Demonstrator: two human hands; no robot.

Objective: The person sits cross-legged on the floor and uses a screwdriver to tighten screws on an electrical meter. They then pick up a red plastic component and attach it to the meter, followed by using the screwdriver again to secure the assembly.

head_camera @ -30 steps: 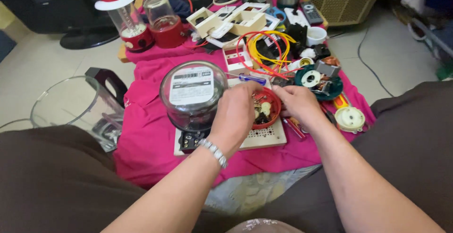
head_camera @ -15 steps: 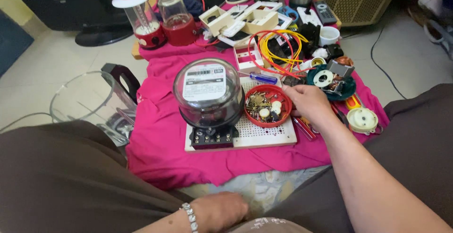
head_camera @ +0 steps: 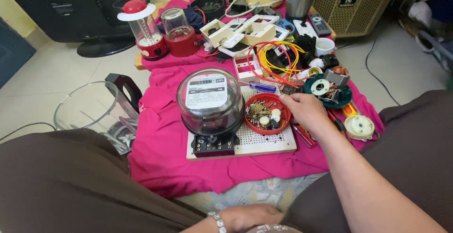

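Note:
A glass-domed electricity meter stands on a white perforated board over a pink cloth. Right of the meter sits a red bowl holding several small metal parts. My right hand rests at the bowl's right rim, fingers curled on its edge. My left hand, with a bead bracelet on the wrist, lies low by my lap at the bottom edge. It is partly cut off, so its grip is unclear.
A clear blender jug stands left of the cloth. Two red appliance bases sit at the back left. White plastic trays, yellow and red wires, a blue-handled screwdriver and a teal dish of parts crowd the back right.
My left hand has pulled away from the red bowl and dropped to my lap. My right hand has stayed at the bowl's rim.

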